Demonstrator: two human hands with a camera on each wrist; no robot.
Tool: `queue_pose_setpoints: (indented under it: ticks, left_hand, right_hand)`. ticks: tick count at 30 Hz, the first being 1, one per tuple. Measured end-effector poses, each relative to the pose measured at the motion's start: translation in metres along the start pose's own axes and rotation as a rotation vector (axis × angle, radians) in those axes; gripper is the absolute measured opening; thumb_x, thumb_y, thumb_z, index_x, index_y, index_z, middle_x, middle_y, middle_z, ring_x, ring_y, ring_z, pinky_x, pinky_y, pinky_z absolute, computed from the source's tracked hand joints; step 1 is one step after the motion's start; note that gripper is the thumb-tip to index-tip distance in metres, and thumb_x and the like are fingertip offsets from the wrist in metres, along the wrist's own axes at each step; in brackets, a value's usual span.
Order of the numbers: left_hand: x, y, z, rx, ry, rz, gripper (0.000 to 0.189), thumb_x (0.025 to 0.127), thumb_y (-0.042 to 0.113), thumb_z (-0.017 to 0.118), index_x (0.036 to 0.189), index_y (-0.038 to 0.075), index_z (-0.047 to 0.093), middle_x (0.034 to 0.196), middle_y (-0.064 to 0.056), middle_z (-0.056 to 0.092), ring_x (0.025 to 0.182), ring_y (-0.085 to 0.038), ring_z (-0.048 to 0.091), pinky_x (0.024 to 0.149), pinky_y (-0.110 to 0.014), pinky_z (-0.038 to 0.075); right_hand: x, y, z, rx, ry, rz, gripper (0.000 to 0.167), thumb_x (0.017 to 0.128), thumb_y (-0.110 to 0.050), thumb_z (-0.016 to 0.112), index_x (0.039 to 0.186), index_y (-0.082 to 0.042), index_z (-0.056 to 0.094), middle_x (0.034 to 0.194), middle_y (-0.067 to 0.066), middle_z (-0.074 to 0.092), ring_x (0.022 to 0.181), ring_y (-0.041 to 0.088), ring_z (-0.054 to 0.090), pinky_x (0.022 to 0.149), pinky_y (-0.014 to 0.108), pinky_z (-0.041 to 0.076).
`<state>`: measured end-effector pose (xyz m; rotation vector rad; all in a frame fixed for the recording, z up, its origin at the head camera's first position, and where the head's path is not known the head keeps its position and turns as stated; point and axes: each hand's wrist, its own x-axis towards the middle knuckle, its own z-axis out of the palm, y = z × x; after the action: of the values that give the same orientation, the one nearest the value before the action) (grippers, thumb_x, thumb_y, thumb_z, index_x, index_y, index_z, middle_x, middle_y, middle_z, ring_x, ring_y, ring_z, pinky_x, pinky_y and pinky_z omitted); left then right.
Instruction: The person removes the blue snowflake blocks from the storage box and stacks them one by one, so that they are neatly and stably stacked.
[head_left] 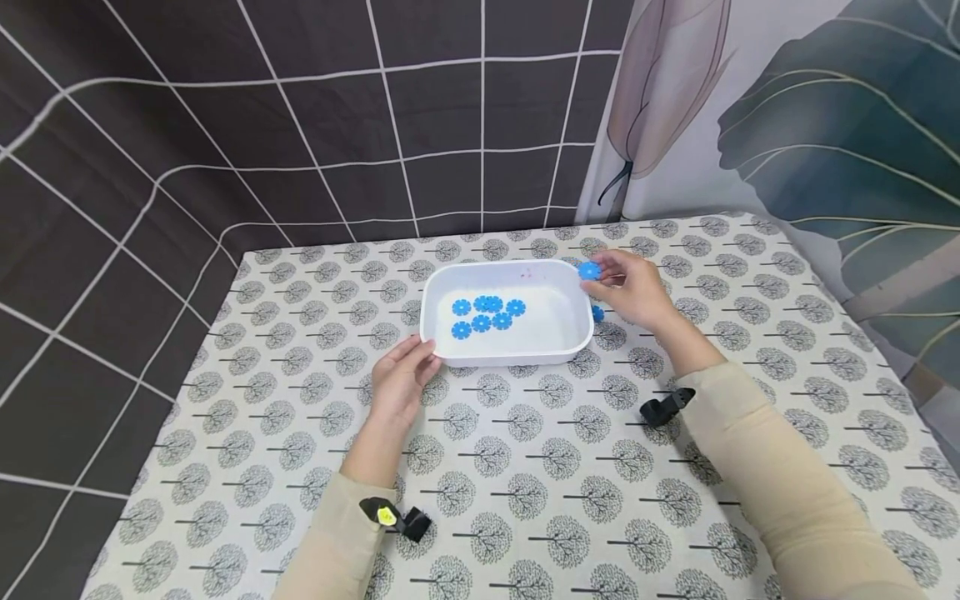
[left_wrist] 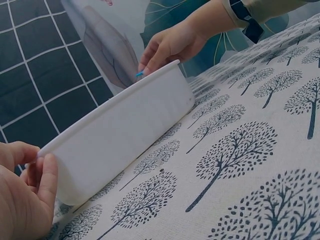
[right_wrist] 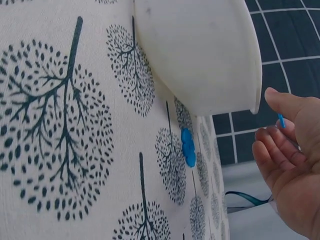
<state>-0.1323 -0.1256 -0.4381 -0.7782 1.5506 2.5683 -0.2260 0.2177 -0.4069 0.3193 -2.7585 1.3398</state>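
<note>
A white plastic basin [head_left: 507,360] stands on the cloth in front of me. Several blue flower-shaped discs [head_left: 481,323] lie on its floor, mostly toward the left. My left hand [head_left: 401,379] holds the basin's near left corner, and the left wrist view shows thumb and fingers about the rim [left_wrist: 100,107]. Over the right end of the rim, my right hand [head_left: 633,292] pinches one blue disc [head_left: 589,271], which appears edge-on in the right wrist view. Another blue disc [right_wrist: 187,147] rests on the cloth just outside the basin's right end, partly hidden by the right hand in the head view.
A pale tablecloth [head_left: 555,500] printed with dark trees covers the table. Behind it hangs a dark cloth with white grid lines [head_left: 442,108]. A leaf-patterned curtain [head_left: 840,133] hangs at the right. Both wrists carry black straps [head_left: 667,407].
</note>
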Motion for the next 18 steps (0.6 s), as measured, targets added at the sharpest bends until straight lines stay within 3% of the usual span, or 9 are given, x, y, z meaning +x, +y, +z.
queue_pose_setpoints:
  ticks: [4,11,18]
  left_hand:
    - [0.0,0.0,0.0,0.0,-0.001,0.001,0.033,0.09,-0.003,0.07,0.121,-0.004,0.06,0.103,-0.009,0.064,0.09,-0.015,0.066,0.09,-0.024,0.062]
    - [0.0,0.0,0.0,-0.007,0.0,0.009,0.033,0.09,-0.003,0.071,0.121,-0.004,0.06,0.1,-0.008,0.065,0.088,-0.015,0.066,0.088,-0.023,0.062]
    - [0.0,-0.001,0.001,-0.004,0.001,0.008,0.034,0.09,-0.003,0.071,0.122,-0.004,0.06,0.103,-0.009,0.064,0.089,-0.015,0.066,0.09,-0.023,0.062]
  right_hand:
    - [-0.002,0.003,-0.001,0.001,0.01,0.017,0.047,0.09,-0.011,0.077,0.131,0.006,0.059,0.116,0.021,0.066,0.103,0.032,0.063,0.093,0.032,0.06]
    - [-0.005,0.009,-0.004,-0.014,0.018,0.054,0.045,0.092,-0.017,0.077,0.128,0.003,0.06,0.114,0.021,0.067,0.101,0.031,0.064,0.078,0.009,0.053]
    - [-0.007,0.016,-0.004,-0.002,0.004,0.091,0.043,0.093,-0.023,0.076,0.125,0.001,0.061,0.113,0.021,0.066,0.102,0.031,0.062,0.075,0.01,0.054]
